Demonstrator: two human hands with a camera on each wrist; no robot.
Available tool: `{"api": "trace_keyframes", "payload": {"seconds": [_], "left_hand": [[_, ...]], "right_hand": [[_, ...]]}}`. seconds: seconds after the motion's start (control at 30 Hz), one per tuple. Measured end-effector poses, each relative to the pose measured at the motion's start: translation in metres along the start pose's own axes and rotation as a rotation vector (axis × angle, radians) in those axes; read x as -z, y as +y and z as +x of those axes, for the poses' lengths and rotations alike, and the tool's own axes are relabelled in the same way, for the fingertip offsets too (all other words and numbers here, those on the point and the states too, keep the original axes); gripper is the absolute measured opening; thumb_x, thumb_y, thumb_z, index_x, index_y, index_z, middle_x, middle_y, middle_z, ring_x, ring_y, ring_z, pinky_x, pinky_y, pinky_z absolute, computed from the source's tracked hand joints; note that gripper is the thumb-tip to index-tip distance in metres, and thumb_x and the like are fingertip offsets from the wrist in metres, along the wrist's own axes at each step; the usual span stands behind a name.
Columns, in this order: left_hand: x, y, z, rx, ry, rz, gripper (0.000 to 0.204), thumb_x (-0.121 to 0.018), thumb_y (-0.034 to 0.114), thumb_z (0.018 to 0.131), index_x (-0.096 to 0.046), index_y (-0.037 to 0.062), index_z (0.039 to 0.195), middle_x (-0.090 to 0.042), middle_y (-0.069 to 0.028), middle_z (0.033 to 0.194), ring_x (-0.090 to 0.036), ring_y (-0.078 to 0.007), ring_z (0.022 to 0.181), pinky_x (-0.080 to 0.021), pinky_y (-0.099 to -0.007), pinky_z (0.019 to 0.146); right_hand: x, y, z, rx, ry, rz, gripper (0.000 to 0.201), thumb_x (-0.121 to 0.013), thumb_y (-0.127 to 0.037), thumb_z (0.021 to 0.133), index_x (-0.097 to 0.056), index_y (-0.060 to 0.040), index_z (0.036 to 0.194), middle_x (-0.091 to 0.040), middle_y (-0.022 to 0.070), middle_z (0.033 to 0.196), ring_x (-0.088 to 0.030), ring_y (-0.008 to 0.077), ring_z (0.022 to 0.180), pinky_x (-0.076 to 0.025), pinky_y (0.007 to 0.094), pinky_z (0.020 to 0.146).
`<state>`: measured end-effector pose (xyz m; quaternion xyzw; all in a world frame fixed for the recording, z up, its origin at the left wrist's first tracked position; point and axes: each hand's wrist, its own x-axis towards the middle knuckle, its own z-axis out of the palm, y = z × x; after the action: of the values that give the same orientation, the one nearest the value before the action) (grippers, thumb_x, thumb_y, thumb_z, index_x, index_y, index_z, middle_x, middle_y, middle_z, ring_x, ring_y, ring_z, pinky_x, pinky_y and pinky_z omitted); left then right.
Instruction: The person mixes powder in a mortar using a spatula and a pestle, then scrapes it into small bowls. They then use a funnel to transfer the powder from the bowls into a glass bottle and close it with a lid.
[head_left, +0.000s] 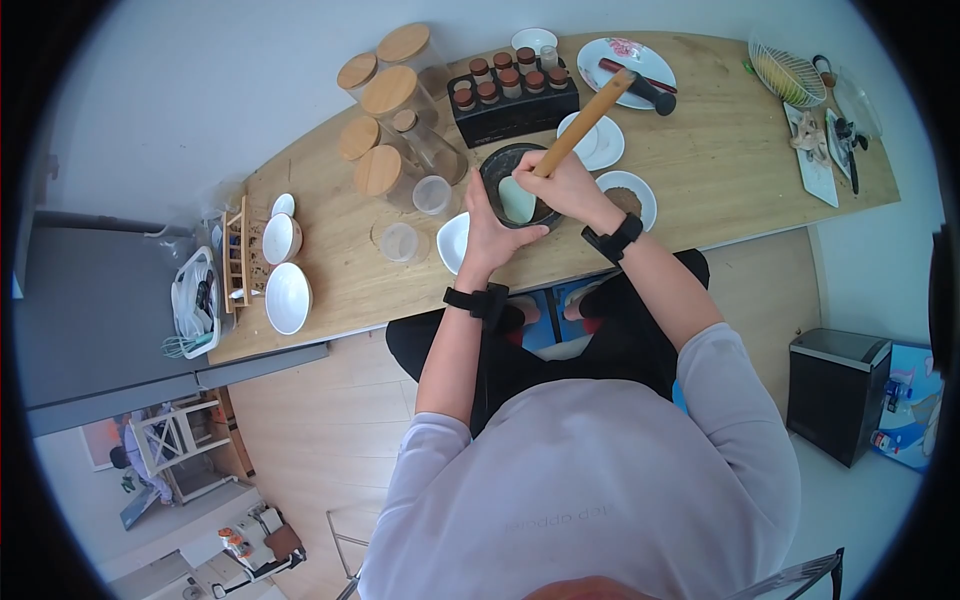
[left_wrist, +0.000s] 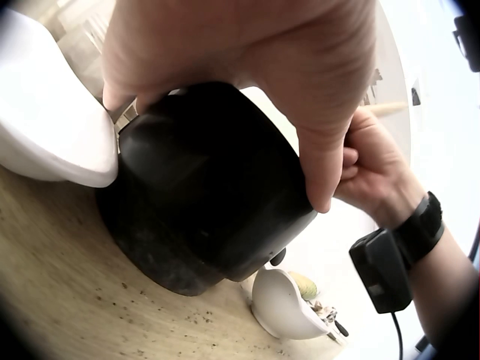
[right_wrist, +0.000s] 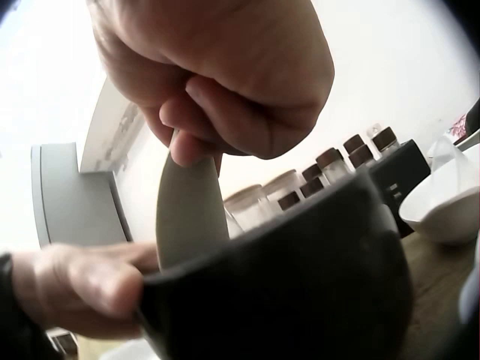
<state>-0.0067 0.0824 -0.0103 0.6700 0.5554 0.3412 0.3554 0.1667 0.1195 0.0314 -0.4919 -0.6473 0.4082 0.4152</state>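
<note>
A black mortar-like bowl (head_left: 508,158) stands near the front edge of the wooden table. My left hand (head_left: 490,232) grips it from the side; in the left wrist view thumb and fingers spread around the dark wall (left_wrist: 202,187). My right hand (head_left: 572,188) holds a spatula with a long wooden handle (head_left: 588,120) and a pale green blade (head_left: 517,200). The blade dips inside the bowl, its lower end hidden behind the wall in the right wrist view, where curled fingers pinch the spatula (right_wrist: 189,214) just above the rim.
Beside the bowl are a white dish (head_left: 453,243), a plate of brown powder (head_left: 630,197) and a small clear cup (head_left: 432,195). Behind stand a black spice rack (head_left: 512,124) and wooden-lidded jars (head_left: 392,90). White bowls (head_left: 288,300) are at left, a wire basket (head_left: 785,72) far right.
</note>
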Motion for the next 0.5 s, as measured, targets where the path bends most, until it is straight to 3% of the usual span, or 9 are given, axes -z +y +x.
{"api": "trace_keyframes", "payload": {"seconds": [0.17,0.27,0.4,0.5], "left_hand": [[0.001,0.004,0.000,-0.011,-0.011,-0.025,0.144,-0.096,0.035,0.055,-0.001,-0.0096,0.153,-0.019,-0.0284,0.156,-0.024,-0.0373,0.146,-0.024,-0.0398,0.120],[0.000,0.004,0.000,-0.004,-0.012,-0.001,0.144,-0.096,0.035,0.055,-0.001,-0.0097,0.153,-0.018,-0.0285,0.156,-0.024,-0.0374,0.146,-0.025,-0.0399,0.120],[0.001,0.004,-0.001,0.005,-0.010,0.010,0.144,-0.096,0.036,0.055,-0.001,-0.0098,0.153,-0.018,-0.0288,0.155,-0.024,-0.0375,0.146,-0.025,-0.0401,0.120],[0.000,0.006,0.000,-0.023,-0.002,-0.005,0.144,-0.096,0.032,0.055,0.000,-0.0095,0.153,-0.020,-0.0295,0.154,-0.026,-0.0389,0.145,-0.026,-0.0407,0.120]], "right_hand": [[0.018,0.001,0.008,0.011,0.013,-0.021,0.022,-0.066,-0.021,0.083,-0.068,0.0008,0.082,-0.062,0.0100,0.064,-0.060,0.0200,0.060,-0.046,0.0338,0.059],[0.012,-0.020,0.000,-0.132,-0.078,0.140,0.022,-0.065,-0.021,0.083,-0.068,0.0009,0.081,-0.063,0.0098,0.064,-0.059,0.0198,0.060,-0.046,0.0333,0.059],[-0.002,0.012,0.009,0.060,-0.012,0.035,0.021,-0.064,-0.020,0.082,-0.068,0.0000,0.081,-0.063,0.0095,0.064,-0.060,0.0202,0.060,-0.046,0.0352,0.060],[0.019,0.007,0.018,0.043,-0.031,-0.050,0.020,-0.062,-0.021,0.082,-0.068,-0.0015,0.081,-0.064,0.0114,0.066,-0.062,0.0249,0.062,-0.047,0.0379,0.061]]}}
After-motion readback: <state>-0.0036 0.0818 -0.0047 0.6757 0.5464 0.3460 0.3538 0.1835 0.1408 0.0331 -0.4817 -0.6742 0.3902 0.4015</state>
